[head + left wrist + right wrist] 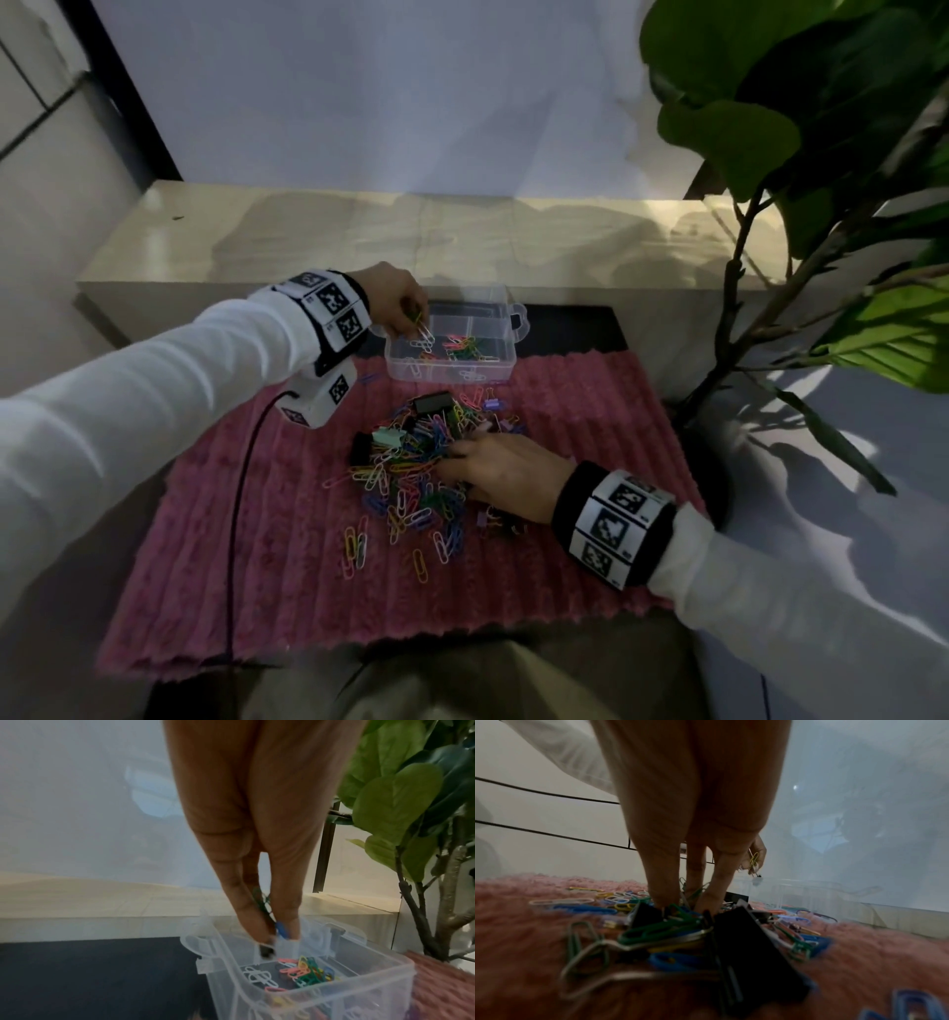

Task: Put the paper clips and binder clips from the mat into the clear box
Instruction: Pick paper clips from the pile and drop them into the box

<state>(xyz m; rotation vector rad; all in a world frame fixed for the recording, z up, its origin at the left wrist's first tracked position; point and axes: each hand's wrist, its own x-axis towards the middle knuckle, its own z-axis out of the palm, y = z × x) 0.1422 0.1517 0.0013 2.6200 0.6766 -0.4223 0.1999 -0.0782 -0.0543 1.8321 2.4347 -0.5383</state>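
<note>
A clear box (pixel 452 377) stands at the far edge of the pink mat (pixel 287 565), with several coloured paper clips inside (pixel 303 971). My left hand (pixel 398 303) hovers over the box's (pixel 334 981) left end, and its fingertips (pixel 257 925) pinch a few paper clips (pixel 422 329). A pile of paper clips (pixel 411 473) with black (pixel 432 402) and mint (pixel 387 438) binder clips lies mid-mat. My right hand (pixel 462 455) reaches into the pile, fingertips (pixel 664 892) closing on green clips (pixel 695 892). A large black binder clip (pixel 752 949) lies just before it.
A leafy plant (pixel 801 154) stands at the mat's right edge. A low beige ledge (pixel 411 241) runs behind the box. A black cable (pixel 241 493) trails from my left wrist across the mat's left side. Loose clips (pixel 354 550) lie scattered nearer me.
</note>
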